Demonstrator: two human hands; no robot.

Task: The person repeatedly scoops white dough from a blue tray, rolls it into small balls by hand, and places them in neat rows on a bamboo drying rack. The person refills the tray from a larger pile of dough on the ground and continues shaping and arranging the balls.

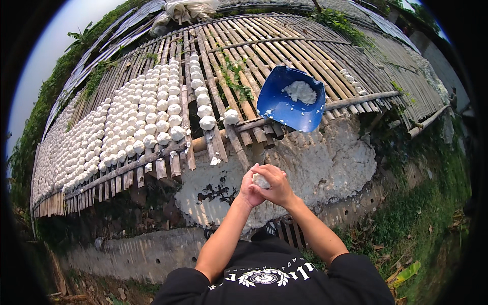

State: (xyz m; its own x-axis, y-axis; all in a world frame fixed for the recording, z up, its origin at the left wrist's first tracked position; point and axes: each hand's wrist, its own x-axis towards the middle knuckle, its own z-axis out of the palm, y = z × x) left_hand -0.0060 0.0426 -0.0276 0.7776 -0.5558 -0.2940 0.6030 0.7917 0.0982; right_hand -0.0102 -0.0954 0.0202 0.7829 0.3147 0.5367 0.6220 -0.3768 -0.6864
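Observation:
In front of my body, my left hand [249, 190] and my right hand [278, 186] are closed together around a small white lump of dough-like paste [261, 181]. Part of the lump shows between the palms; the fingers hide the rest. Beyond them, a blue plastic scoop-like container [271, 101] lies on the bamboo rack [244, 61], with a heap of white paste [301, 92] and scattered crumbs inside. To its left, a single white ball [231, 117] sits at the rack's near edge. Next to that, another ball [207, 122] ends a row running away from me.
Many rows of white balls [132, 127] cover the rack's left side. Green vines [236, 76] grow between the poles. Below the edge is a pale, crusted patch of ground [325, 157]. A concrete ledge [137, 254] and grass [432, 218] lie nearer, with a pale sack [190, 10] far back.

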